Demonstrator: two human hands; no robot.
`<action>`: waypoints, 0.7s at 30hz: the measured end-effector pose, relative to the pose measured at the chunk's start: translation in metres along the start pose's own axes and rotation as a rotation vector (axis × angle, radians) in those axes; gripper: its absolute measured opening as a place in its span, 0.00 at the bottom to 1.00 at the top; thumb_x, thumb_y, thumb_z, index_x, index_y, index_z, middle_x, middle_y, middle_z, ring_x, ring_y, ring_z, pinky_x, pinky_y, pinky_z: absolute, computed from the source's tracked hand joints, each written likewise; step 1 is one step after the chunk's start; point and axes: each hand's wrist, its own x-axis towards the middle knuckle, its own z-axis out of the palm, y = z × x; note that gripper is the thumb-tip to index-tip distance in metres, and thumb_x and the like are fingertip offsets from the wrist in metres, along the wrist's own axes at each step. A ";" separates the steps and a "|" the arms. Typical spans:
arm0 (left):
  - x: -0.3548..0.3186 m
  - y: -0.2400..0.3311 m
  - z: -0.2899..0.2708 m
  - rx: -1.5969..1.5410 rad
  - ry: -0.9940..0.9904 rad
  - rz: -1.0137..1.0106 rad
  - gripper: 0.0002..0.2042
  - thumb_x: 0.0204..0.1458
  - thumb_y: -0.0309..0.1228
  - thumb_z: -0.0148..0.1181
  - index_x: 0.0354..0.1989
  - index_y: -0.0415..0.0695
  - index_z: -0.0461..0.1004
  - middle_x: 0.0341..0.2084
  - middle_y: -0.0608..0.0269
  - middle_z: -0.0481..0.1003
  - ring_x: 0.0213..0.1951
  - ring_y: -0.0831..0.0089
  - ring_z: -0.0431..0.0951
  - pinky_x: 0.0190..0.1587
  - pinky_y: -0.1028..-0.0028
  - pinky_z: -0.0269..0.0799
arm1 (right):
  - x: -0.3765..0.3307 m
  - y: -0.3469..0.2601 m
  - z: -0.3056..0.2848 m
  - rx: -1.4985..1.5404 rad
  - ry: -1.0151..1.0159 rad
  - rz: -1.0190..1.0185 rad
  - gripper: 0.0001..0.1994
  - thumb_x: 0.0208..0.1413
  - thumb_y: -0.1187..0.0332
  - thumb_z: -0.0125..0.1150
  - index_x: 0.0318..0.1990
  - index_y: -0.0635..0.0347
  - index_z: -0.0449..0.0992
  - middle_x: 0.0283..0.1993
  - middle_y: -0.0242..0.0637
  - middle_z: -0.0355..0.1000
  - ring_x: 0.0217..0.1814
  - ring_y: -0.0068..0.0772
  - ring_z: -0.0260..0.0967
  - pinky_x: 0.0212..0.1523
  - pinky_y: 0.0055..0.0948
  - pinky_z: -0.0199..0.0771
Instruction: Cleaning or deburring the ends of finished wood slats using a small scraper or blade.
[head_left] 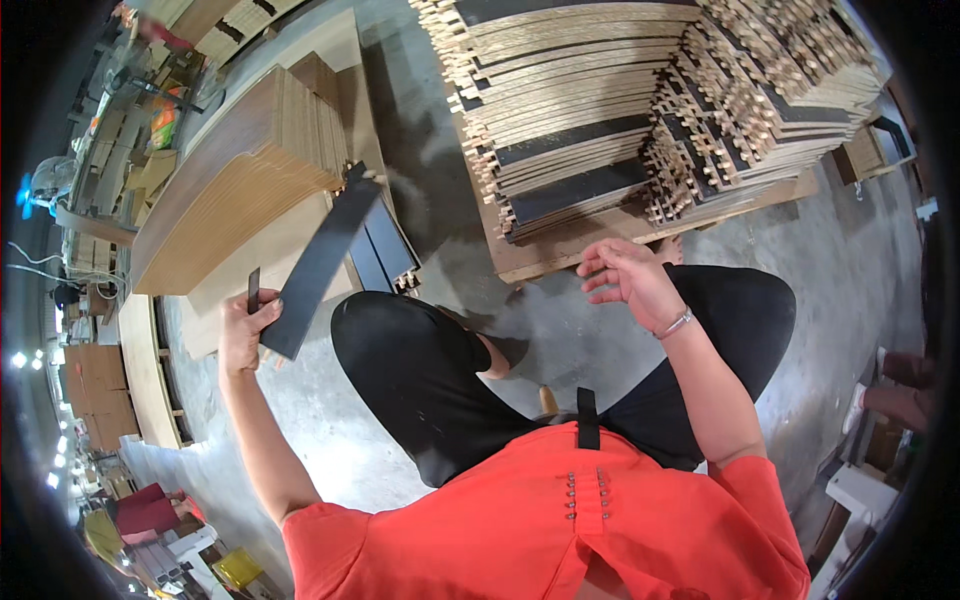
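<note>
My left hand (242, 325) is closed round the near end of a long dark board (325, 250), held tilted out to the left of my knees. The board's far end has notched joints. A short thin dark strip (254, 288) also stands up from the same hand; what it is I cannot tell. Below the far end of the held board lie a few more dark boards (385, 250) with notched ends. My right hand (620, 272) is raised above my right knee, fingers apart and slightly curled, holding nothing.
Stacks of notched-end boards (575, 100) rise on a brown base sheet (535, 262) ahead. Curved wood panels (240, 180) are stacked at the left. A small wooden box (872, 152) sits far right. Other people's legs (900, 385) show at right; a person in dark red (145, 512) is lower left.
</note>
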 end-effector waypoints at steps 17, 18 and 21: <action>0.062 -0.155 0.065 0.302 0.356 0.135 0.10 0.51 0.29 0.60 0.35 0.34 0.80 0.25 0.53 0.80 0.30 0.72 0.79 0.38 0.72 0.72 | 0.099 -0.143 0.051 0.126 0.144 -0.284 0.18 0.59 0.52 0.58 0.29 0.59 0.70 0.25 0.35 0.69 0.24 0.32 0.71 0.25 0.32 0.74; 0.054 -0.154 0.060 0.217 0.348 0.110 0.09 0.51 0.28 0.60 0.33 0.32 0.79 0.25 0.55 0.80 0.29 0.73 0.78 0.37 0.73 0.72 | 0.106 -0.166 0.062 0.155 0.245 -0.315 0.19 0.58 0.51 0.60 0.32 0.61 0.70 0.23 0.36 0.68 0.23 0.34 0.70 0.23 0.33 0.73; 0.023 -0.160 0.043 0.127 0.331 0.037 0.09 0.51 0.27 0.60 0.30 0.31 0.78 0.24 0.58 0.79 0.27 0.76 0.75 0.35 0.74 0.70 | 0.124 -0.207 0.093 0.201 0.507 -0.378 0.21 0.57 0.53 0.61 0.39 0.66 0.68 0.27 0.41 0.67 0.24 0.40 0.72 0.24 0.36 0.75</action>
